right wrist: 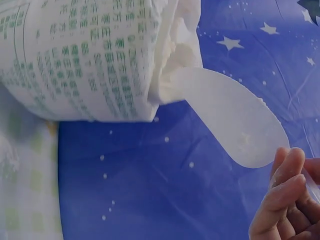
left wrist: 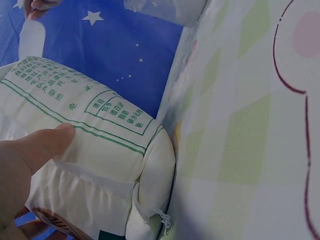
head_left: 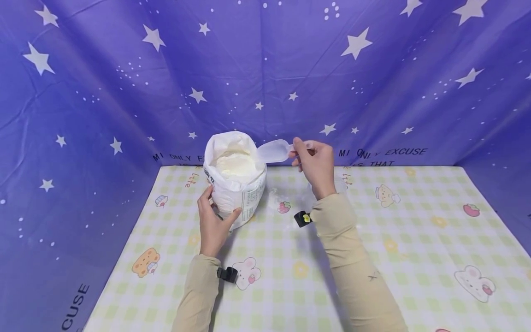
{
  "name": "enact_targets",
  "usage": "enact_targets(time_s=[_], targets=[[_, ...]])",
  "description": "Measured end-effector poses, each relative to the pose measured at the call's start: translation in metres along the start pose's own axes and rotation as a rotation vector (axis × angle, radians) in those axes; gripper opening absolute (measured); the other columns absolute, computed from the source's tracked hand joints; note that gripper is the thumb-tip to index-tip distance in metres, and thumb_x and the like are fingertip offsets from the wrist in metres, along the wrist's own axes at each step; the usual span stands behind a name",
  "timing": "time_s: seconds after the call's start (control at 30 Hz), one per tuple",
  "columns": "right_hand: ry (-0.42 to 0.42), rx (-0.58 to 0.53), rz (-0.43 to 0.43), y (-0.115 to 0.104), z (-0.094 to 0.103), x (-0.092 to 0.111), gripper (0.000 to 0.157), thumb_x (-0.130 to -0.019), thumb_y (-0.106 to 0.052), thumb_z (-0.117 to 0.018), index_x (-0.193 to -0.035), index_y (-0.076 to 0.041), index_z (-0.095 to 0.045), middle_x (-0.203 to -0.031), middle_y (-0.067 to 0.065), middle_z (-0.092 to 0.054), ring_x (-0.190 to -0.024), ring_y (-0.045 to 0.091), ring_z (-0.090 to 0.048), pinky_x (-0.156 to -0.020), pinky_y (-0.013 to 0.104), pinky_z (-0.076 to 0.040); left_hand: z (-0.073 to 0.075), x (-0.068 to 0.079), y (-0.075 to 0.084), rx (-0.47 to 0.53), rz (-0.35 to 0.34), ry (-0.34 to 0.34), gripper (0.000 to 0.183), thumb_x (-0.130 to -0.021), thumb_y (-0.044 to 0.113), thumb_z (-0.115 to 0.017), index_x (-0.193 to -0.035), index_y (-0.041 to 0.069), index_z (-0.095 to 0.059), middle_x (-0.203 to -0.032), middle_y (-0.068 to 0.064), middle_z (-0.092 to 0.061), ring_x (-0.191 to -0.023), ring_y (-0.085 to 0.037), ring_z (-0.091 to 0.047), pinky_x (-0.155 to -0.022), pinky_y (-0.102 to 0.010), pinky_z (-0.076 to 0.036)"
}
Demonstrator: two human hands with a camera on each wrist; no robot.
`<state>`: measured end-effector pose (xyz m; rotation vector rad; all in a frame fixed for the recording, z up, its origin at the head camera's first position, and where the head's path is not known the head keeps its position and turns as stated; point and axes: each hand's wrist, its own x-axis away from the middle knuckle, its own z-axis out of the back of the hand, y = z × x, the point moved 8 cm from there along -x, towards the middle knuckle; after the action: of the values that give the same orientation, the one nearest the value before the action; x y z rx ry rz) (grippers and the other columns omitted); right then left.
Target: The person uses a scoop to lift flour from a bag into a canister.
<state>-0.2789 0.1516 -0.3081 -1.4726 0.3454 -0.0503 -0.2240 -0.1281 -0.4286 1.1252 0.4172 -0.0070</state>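
Note:
An open white flour bag [head_left: 249, 196] with green print stands on the table, its top edge folded back and pale flour [head_left: 235, 164] showing inside. Low on the near left side of it, my left hand [head_left: 213, 228] grips the bag, thumb in front and fingers round the far side. My right hand [head_left: 318, 166] pinches the handle of a translucent white scoop [head_left: 274, 151]. The scoop's tip is right at the bag's rim; in the right wrist view its bowl [right wrist: 235, 117] has a little flour clinging to it.
A clear plastic container [left wrist: 172, 9] stands right of the bag, partly hidden behind my right hand in the head view. Some white powder [head_left: 274, 199] lies on the checked tablecloth [head_left: 431, 249]. A blue star-patterned curtain [head_left: 290, 60] hangs close behind the table.

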Motion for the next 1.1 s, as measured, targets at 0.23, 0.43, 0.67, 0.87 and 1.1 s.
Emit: enact_targets(time_s=[0.23,0.43,0.67,0.87,1.1], targets=[[-0.002,0.056,0.049,-0.008,-0.017,0.003,0.034,-0.097,-0.029,-0.064,-0.088,0.002,-0.075,-0.07,0.003,-0.071,-0.056,0.014,-0.064,-0.047,0.022,-0.05,0.0,0.0,0.001,-0.005,-0.011,0.014,0.093,-0.077,0.013,-0.086,-0.149,0.005,-0.029,-0.147,-0.017,-0.034,-0.13,-0.03,-0.043,-0.109,-0.043,-0.042],[0.04,0.218,0.164,-0.02,-0.024,0.005,0.034,-0.098,-0.031,-0.063,-0.079,-0.005,-0.076,-0.075,0.01,-0.073,-0.06,0.015,-0.066,-0.055,0.022,-0.052,-0.002,0.0,-0.001,-0.009,0.011,-0.004,0.093,-0.077,0.014,-0.086,-0.15,0.007,-0.028,-0.15,-0.016,-0.032,-0.131,-0.029,-0.042,-0.108,-0.039,-0.042],[0.042,0.275,0.236,-0.025,-0.037,0.006,0.033,-0.097,-0.027,-0.064,-0.073,-0.006,-0.074,-0.069,0.009,-0.071,-0.061,0.022,-0.068,-0.056,0.024,-0.051,0.001,0.0,-0.002,-0.031,0.013,0.001,0.094,-0.077,0.015,-0.086,-0.15,0.008,-0.028,-0.15,-0.015,-0.032,-0.128,-0.028,-0.044,-0.106,-0.039,-0.043],[0.031,0.299,0.229,-0.023,-0.046,0.005,0.034,-0.097,-0.026,-0.064,-0.074,-0.004,-0.074,-0.07,0.011,-0.071,-0.062,0.023,-0.068,-0.058,0.027,-0.051,0.002,0.0,0.0,-0.027,-0.007,0.009,0.094,-0.076,0.014,-0.087,-0.149,0.005,-0.028,-0.149,-0.017,-0.033,-0.13,-0.028,-0.042,-0.109,-0.039,-0.042],[0.022,0.308,0.181,-0.012,-0.052,0.0,0.034,-0.097,-0.027,-0.063,-0.075,-0.004,-0.075,-0.072,0.011,-0.072,-0.064,0.024,-0.069,-0.056,0.025,-0.047,-0.001,0.0,0.002,-0.025,-0.005,0.005,0.093,-0.076,0.013,-0.086,-0.149,0.005,-0.029,-0.149,-0.016,-0.033,-0.13,-0.029,-0.042,-0.109,-0.039,-0.041]])
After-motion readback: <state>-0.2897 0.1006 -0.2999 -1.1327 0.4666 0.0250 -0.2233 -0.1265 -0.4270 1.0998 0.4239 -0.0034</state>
